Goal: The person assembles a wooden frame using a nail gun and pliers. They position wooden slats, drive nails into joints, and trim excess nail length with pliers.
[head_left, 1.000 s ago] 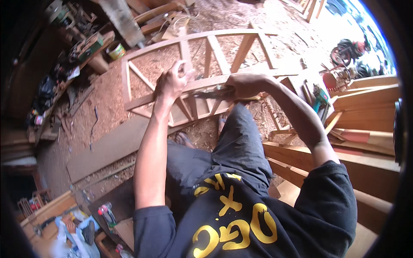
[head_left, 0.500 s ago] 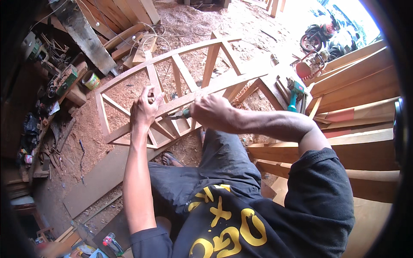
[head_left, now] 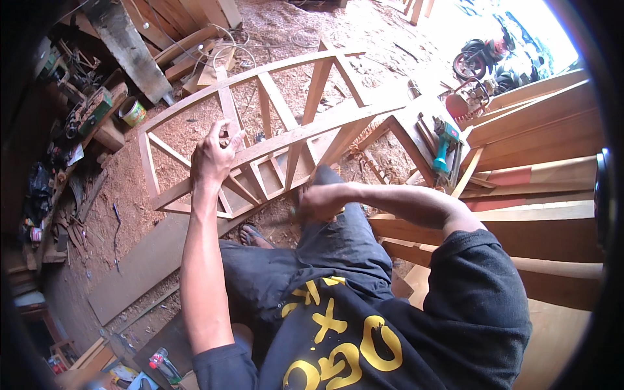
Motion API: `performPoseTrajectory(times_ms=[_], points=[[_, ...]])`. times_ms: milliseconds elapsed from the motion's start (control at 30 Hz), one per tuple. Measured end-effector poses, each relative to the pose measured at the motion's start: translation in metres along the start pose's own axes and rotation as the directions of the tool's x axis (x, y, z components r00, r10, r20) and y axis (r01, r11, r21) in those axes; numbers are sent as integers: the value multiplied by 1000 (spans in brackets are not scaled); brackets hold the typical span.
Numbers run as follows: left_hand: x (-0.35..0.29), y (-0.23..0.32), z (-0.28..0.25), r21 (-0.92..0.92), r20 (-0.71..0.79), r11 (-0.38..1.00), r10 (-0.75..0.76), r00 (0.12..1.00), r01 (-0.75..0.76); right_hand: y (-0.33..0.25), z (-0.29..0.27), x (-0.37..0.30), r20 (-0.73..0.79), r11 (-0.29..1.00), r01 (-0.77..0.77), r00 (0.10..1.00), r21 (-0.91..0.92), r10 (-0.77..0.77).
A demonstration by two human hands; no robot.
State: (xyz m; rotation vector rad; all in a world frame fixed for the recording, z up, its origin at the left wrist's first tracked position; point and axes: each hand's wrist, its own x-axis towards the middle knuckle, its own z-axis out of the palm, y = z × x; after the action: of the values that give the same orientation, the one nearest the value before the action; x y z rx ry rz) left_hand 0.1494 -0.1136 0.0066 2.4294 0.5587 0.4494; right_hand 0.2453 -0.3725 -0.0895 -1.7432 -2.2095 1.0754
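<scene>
A curved wooden frame (head_left: 296,133) of pale slats and cross struts stands tilted in front of my legs. My left hand (head_left: 218,153) is closed around its near rail, toward the left end, with thumb and fingers curled by a strut. Below that rail, over my knee, my right hand (head_left: 322,201) is closed around a small green-handled hand tool (head_left: 296,213). The tool is smeared by motion and mostly hidden by the fist, so its exact kind does not show. My right hand is apart from the frame.
A green nail gun (head_left: 445,143) lies on a wooden stand to the right, next to stacked boards (head_left: 533,169). Sawdust covers the floor (head_left: 175,143). A paint tin (head_left: 132,112) and clutter line the left. A motorcycle (head_left: 478,57) stands at the far right.
My right hand has drawn the tool down and away from the near rail toward my knee. My left hand keeps its grip, and the frame appears slightly shifted left.
</scene>
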Motion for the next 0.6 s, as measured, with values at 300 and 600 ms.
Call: performPoseTrajectory(times_ms=[300,600], points=[[3,-1,3,-63,26,998,-4,1000,6,-47,54,-42,46,751,-406,892,521,450],[3,-8,4,-10,-4,1000,19,1000,-19,-131,48,5,-222,40,246,775,968,592]])
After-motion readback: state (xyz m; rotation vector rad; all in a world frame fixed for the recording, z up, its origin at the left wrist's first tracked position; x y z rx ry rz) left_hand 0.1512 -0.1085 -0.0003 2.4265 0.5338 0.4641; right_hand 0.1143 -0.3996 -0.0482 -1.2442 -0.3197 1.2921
